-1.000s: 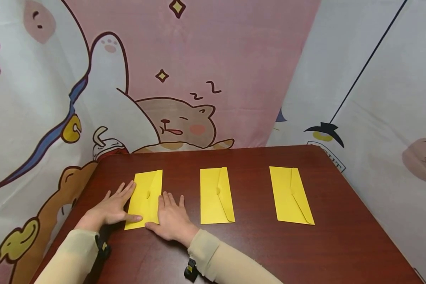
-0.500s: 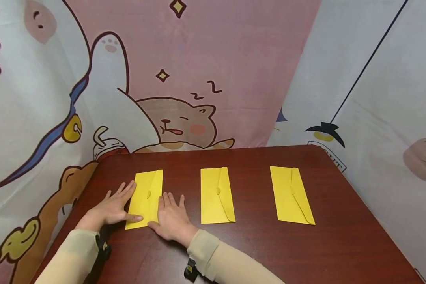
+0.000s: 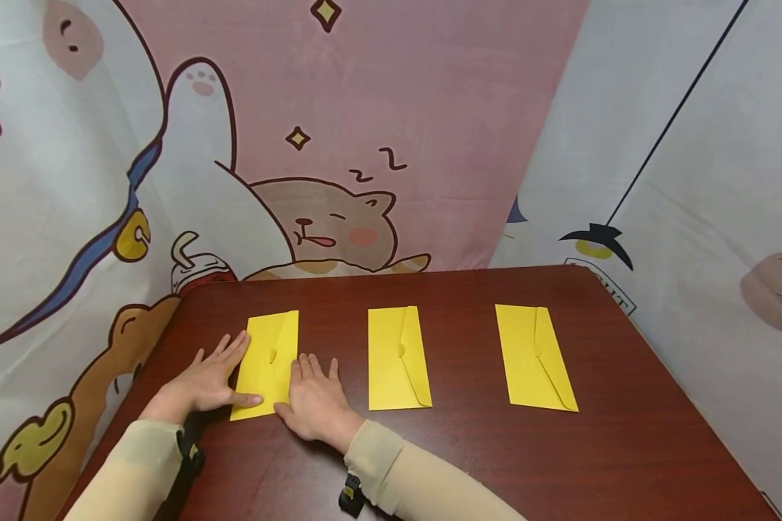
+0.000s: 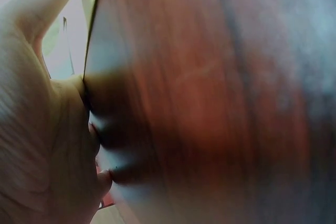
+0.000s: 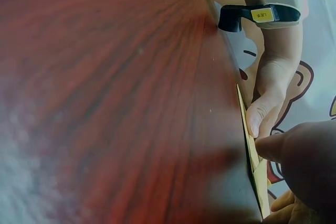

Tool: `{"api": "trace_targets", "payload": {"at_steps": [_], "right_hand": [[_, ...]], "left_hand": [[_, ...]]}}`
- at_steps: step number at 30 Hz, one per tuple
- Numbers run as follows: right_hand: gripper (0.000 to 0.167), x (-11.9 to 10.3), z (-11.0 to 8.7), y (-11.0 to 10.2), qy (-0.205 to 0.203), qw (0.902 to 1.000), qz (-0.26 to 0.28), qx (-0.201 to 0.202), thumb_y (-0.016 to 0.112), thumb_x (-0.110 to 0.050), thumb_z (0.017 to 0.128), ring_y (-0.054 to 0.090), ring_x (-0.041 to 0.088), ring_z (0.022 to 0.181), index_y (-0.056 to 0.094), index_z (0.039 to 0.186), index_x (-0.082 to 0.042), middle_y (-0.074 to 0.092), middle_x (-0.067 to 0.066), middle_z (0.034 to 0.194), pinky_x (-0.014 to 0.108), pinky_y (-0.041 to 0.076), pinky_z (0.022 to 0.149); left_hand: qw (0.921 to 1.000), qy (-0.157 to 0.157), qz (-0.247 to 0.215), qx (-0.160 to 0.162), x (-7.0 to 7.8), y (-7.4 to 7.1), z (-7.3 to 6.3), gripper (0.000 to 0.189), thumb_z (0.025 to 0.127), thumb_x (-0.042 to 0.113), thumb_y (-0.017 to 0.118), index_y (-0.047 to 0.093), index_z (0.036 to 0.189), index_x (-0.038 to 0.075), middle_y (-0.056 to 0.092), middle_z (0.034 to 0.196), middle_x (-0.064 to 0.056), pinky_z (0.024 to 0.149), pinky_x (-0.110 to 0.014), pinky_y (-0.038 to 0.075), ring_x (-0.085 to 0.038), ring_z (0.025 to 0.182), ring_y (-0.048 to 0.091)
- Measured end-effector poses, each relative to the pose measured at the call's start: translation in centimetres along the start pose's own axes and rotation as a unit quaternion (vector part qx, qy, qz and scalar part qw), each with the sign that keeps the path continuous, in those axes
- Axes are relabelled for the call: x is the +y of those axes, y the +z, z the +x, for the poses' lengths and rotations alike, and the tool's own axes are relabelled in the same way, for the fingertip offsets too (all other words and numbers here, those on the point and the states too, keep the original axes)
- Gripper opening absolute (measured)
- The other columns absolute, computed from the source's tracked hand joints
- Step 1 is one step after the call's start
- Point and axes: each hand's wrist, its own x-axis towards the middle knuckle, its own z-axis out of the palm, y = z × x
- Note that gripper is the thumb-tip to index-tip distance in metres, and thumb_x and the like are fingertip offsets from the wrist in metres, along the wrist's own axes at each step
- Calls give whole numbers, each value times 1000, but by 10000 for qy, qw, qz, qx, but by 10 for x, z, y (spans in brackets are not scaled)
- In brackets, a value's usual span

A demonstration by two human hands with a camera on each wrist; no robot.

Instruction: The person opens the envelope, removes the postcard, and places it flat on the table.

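Note:
A yellow envelope [image 3: 267,365] lies on the table at the left, its flap folded over near the right side and a small tab at mid-length. My left hand [image 3: 202,382] rests along its left edge with fingers spread, the thumb lying over the lower part. From the other side my right hand [image 3: 318,399] rests along the right edge, fingers straight and pointing away, thumb at the lower right corner. In the right wrist view the envelope [image 5: 251,142] shows edge-on, with the left thumb and right thumb close together at it. Neither hand curls round the envelope.
Two more yellow envelopes lie to the right, one in the middle [image 3: 387,365] and one farther right [image 3: 526,362], both with flaps folded over. The reddish-brown table [image 3: 476,463] has rounded far corners. Cartoon-printed cloth [image 3: 443,130] hangs close behind and beside it.
My right thumb has drawn slightly to the right along the near end of the left envelope. Otherwise both hands and all the envelopes stay in place.

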Motion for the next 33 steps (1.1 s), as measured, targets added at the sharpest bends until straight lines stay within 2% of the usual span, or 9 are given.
{"api": "trace_targets", "payload": {"at_steps": [10, 20, 23, 27, 30, 33], "right_hand": [[71, -1, -3, -5, -97, 9998, 20, 188, 51, -48, 108, 36, 25, 154, 40, 162, -2, 38, 13, 167, 61, 30, 120], [81, 6, -2, -13, -379, 9959, -742, 344, 58, -44, 103, 25, 27, 159, 29, 166, -3, 25, 15, 173, 59, 27, 122], [80, 10, 0, -14, -622, 9922, -974, 468, 57, -43, 103, 21, 28, 160, 29, 166, -3, 23, 16, 173, 59, 25, 123], [80, 18, 4, -18, -1034, 9812, -1508, 618, 60, -44, 102, 15, 28, 161, 32, 166, -5, 21, 15, 174, 61, 19, 124], [81, 24, 7, -20, -1179, 9760, -1766, 488, 63, -46, 100, 13, 27, 162, 34, 166, -8, 21, 11, 175, 60, 13, 126], [78, 29, 9, -19, -1177, 9756, -1830, 277, 60, -45, 102, 13, 25, 162, 35, 166, -10, 22, 9, 175, 59, 12, 126]], "left_hand": [[10000, 1, -20, 34, -2, 1, 1, 139, 72, 81, 74, 12, 169, 2, 10, 174, -23, 116, -79, 3, -51, 157, 7], [10000, -50, 4, 73, -3, 4, 3, 141, 70, 81, 75, 12, 169, 2, 11, 174, -23, 116, -79, 4, -50, 158, 7], [10000, -47, 1, 59, -3, 4, 3, 141, 71, 81, 74, 13, 169, 1, 11, 174, -23, 116, -80, 4, -51, 157, 7], [10000, -23, 17, 63, -2, 3, 3, 140, 71, 81, 73, 14, 168, 1, 12, 174, -23, 116, -80, 4, -51, 157, 7], [10000, -30, 35, 75, -2, 3, 3, 140, 71, 82, 73, 14, 168, 1, 12, 174, -23, 116, -80, 4, -51, 157, 8], [9999, -48, 37, 83, -2, 3, 2, 140, 70, 82, 73, 14, 168, 1, 12, 174, -23, 116, -79, 4, -51, 157, 8]]}}
